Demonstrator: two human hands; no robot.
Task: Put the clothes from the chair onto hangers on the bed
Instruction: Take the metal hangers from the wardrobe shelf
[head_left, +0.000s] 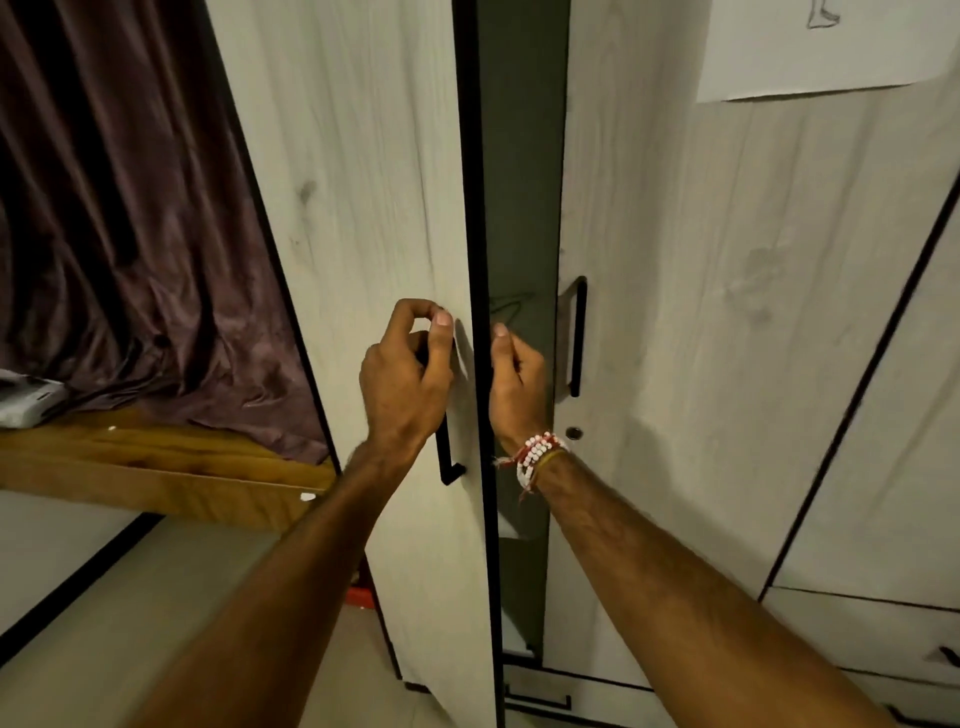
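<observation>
Clothes and bed lie out of view. The left hand (405, 379) wraps fingers (415, 307) round the black bar handle (444, 453) of a pale wood-grain wardrobe door (374, 182), ajar; the right hand (517, 382) curls, grip unclear. Likely fetching hangers: pull wider next.

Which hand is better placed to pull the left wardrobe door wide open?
Left. The fingers of the left hand are curled round the handle of the left door, which stands ajar. The right hand is at the gap between the doors, and what it holds is unclear.
</observation>
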